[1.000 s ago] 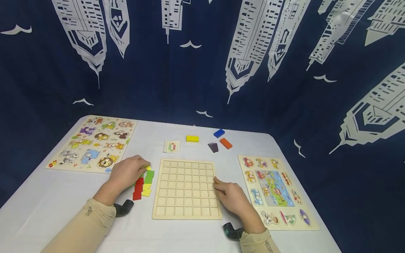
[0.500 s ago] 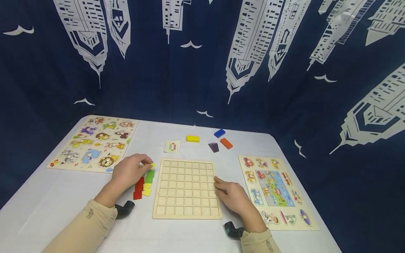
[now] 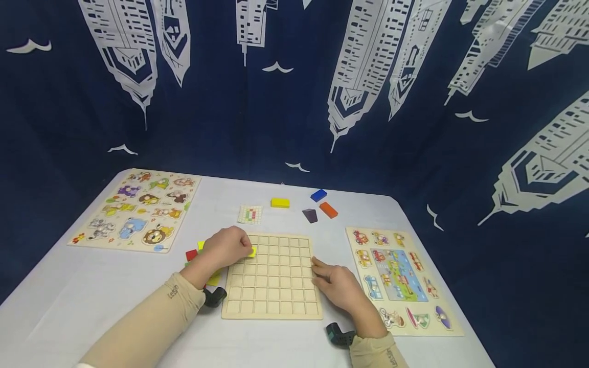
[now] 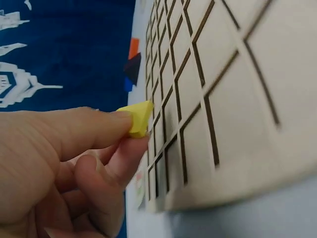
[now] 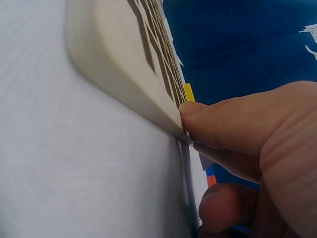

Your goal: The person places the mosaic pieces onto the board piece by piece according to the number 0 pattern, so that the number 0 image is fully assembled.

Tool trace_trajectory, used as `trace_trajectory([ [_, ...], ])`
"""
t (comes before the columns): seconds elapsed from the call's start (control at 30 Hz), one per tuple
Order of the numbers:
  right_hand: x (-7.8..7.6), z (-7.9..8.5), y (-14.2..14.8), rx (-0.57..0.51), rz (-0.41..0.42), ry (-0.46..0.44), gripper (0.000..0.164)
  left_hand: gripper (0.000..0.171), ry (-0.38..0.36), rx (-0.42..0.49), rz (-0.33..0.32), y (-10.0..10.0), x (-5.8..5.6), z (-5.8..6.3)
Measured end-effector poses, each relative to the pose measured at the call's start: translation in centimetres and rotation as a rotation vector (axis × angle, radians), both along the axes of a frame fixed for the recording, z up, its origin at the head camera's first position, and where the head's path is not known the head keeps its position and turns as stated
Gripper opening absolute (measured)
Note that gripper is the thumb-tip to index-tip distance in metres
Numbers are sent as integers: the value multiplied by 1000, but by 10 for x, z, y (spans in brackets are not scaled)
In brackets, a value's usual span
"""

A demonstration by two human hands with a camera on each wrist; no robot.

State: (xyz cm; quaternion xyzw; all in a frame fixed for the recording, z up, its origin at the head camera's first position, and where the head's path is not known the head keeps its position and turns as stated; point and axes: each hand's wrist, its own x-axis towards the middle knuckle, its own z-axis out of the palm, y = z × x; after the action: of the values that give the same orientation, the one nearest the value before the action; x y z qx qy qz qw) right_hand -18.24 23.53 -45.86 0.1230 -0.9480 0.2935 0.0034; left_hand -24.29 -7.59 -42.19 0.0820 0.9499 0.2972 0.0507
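My left hand (image 3: 225, 248) is over the upper left of the wooden grid board (image 3: 273, 282), pinching a small yellow tile (image 4: 141, 116) between thumb and index finger. In the left wrist view the tile stands out past the fingertips, close over the grid. My right hand (image 3: 339, 289) grips the board's right edge; in the right wrist view the thumb (image 5: 203, 119) lies on the rim with a finger just below it. Beside the board's left edge lie loose tiles, among them a red tile (image 3: 190, 254) and a yellow tile (image 3: 213, 279), partly hidden by my left wrist.
Behind the board lie a small patterned grid card (image 3: 250, 214), a yellow block (image 3: 280, 203), a blue block (image 3: 318, 195), an orange block (image 3: 329, 209) and a dark purple block (image 3: 310, 215). An animal puzzle (image 3: 138, 209) is far left, a vehicle puzzle (image 3: 400, 281) right.
My left hand has moved right from the loose tiles onto the board's upper left, carrying the yellow tile. My right hand stays at the board's right edge.
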Motion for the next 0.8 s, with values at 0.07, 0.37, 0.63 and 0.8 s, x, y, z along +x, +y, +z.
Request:
trace_trajectory([
  [0.07, 0, 0, 0, -3, -2, -3, 36, 7, 3, -6, -2, 7, -4, 0],
  [0.37, 1, 1, -1, -11, 14, 3, 35, 10, 40, -41, -34, 29, -12, -4],
  [0.63, 2, 2, -1, -3, 18, 10, 34, 9, 14, -3, 0, 31, -15, -12],
  [0.8, 2, 2, 1, -9, 16, 1, 35, 11, 19, -4, 20, 33, -17, -14],
])
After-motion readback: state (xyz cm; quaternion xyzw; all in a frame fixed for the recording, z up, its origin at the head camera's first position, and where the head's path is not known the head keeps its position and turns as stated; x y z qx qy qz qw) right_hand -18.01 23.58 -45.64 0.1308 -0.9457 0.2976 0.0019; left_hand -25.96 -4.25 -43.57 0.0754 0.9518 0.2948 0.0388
